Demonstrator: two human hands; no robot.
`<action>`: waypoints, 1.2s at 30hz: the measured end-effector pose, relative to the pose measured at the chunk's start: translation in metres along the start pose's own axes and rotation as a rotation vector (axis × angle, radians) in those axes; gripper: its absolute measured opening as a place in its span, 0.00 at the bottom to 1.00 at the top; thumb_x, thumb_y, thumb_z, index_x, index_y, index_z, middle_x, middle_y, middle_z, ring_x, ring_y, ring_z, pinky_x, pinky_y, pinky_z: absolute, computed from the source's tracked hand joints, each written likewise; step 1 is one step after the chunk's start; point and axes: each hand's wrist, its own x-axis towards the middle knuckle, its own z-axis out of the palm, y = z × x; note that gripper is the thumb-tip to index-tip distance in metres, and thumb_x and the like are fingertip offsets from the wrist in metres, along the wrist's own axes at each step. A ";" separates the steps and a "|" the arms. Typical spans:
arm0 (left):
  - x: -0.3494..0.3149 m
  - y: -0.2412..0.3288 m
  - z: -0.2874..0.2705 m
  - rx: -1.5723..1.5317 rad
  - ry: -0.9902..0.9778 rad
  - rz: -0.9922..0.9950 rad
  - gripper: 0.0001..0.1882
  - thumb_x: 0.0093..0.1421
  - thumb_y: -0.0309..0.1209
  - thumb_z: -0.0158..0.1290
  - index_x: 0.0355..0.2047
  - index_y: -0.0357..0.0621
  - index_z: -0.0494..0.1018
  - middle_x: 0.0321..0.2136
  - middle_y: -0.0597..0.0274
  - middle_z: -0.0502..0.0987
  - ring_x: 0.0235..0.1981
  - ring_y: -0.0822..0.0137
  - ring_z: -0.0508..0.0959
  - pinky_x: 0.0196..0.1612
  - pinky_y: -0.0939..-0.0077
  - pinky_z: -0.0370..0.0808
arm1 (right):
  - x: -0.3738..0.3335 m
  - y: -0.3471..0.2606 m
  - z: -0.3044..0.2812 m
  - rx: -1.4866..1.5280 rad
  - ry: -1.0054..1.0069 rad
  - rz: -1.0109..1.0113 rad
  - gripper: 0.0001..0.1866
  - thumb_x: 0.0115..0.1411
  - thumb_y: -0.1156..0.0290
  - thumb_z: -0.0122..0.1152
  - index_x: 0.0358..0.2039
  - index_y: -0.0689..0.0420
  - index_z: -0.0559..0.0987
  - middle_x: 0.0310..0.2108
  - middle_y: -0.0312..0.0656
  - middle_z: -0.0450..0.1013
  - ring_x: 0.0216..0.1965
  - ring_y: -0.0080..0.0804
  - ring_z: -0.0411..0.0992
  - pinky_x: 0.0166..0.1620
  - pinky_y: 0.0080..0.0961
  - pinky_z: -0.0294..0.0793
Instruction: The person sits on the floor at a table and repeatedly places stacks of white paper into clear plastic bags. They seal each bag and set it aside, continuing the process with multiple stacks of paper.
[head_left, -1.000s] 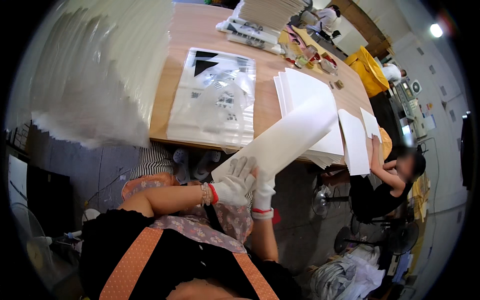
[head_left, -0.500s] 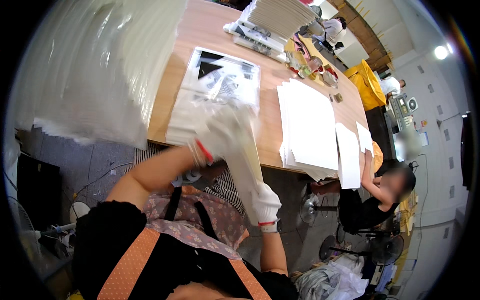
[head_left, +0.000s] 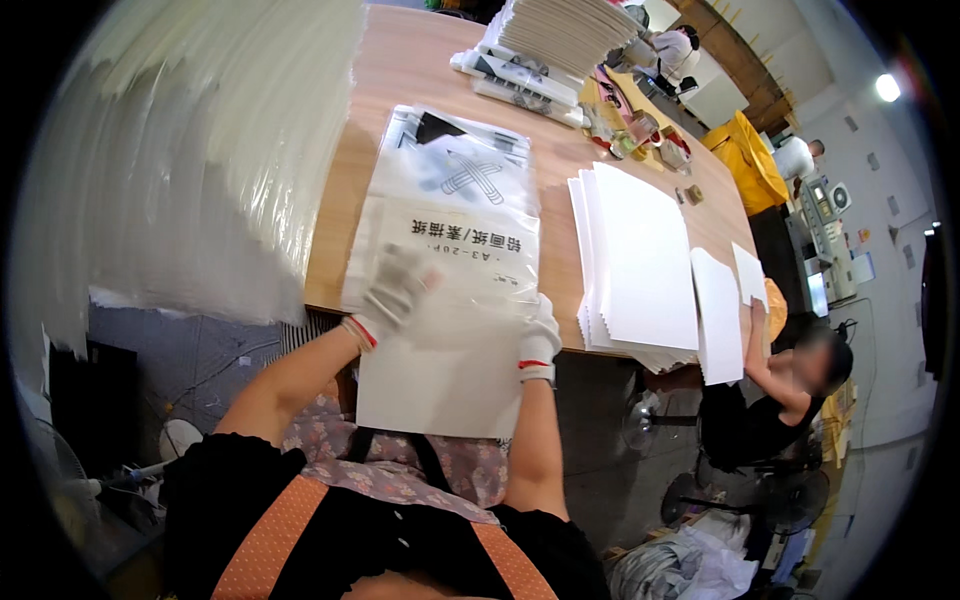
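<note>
A printed paper pack point(head_left: 465, 235) in clear plastic lies on the table in front of me, over another bagged pack. Its white lower part point(head_left: 440, 385) sticks out past the table's near edge toward my apron. My left hand point(head_left: 395, 295), in a white glove with a red cuff, rests on the pack's left half; it is somewhat blurred, with thumb and fingers apart. At the right edge, my gloved right hand point(head_left: 540, 332) grips the pack, its fingers partly hidden.
A tall pile of clear plastic sleeves point(head_left: 200, 150) stands at the left. White paper sheets point(head_left: 640, 260) lie to the right, near a seated person point(head_left: 770, 390). Stacked packs point(head_left: 525, 85), a jar and tape rolls point(head_left: 690, 193) are farther back. A fan point(head_left: 790, 500) stands lower right.
The pack was tilted and seen nearly edge-on between my hands; now it lies flat with its print showing. My right hand has moved up to its side, my left hand down and left.
</note>
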 end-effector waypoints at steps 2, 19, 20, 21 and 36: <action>-0.010 -0.031 -0.011 -0.340 0.125 -0.477 0.11 0.62 0.31 0.45 0.44 0.40 0.67 0.31 0.61 0.69 0.27 0.70 0.69 0.31 0.78 0.71 | -0.003 0.020 -0.001 -0.071 -0.077 -0.072 0.34 0.59 0.59 0.50 0.64 0.48 0.50 0.35 0.56 0.75 0.37 0.54 0.74 0.38 0.45 0.72; -0.180 0.121 -0.164 -0.981 -0.487 -0.843 0.17 0.60 0.28 0.44 0.49 0.35 0.64 0.50 0.49 0.69 0.35 0.62 0.73 0.38 0.68 0.71 | -0.281 0.092 0.006 0.335 -0.319 -0.419 0.30 0.57 0.70 0.50 0.60 0.57 0.57 0.43 0.53 0.73 0.42 0.48 0.73 0.43 0.40 0.71; -0.185 0.122 -0.160 -0.948 -0.461 -0.854 0.18 0.59 0.26 0.44 0.49 0.35 0.64 0.48 0.50 0.70 0.35 0.61 0.74 0.37 0.68 0.71 | -0.293 0.089 0.004 0.363 -0.319 -0.428 0.29 0.57 0.70 0.51 0.60 0.57 0.58 0.44 0.52 0.73 0.43 0.48 0.72 0.44 0.39 0.71; -0.185 0.125 -0.156 -0.922 -0.428 -0.862 0.19 0.57 0.25 0.44 0.50 0.35 0.64 0.47 0.50 0.70 0.36 0.61 0.74 0.37 0.67 0.71 | -0.299 0.086 0.004 0.385 -0.312 -0.438 0.29 0.57 0.70 0.51 0.60 0.58 0.59 0.45 0.52 0.73 0.43 0.48 0.72 0.45 0.38 0.70; 0.046 0.188 -0.151 -0.760 -0.264 -0.149 0.06 0.44 0.14 0.44 0.21 0.38 0.64 0.24 0.60 0.67 0.27 0.65 0.70 0.30 0.74 0.69 | -0.193 0.081 -0.032 0.938 -0.302 -0.022 0.15 0.61 0.71 0.54 0.48 0.61 0.74 0.38 0.37 0.74 0.39 0.24 0.71 0.42 0.21 0.71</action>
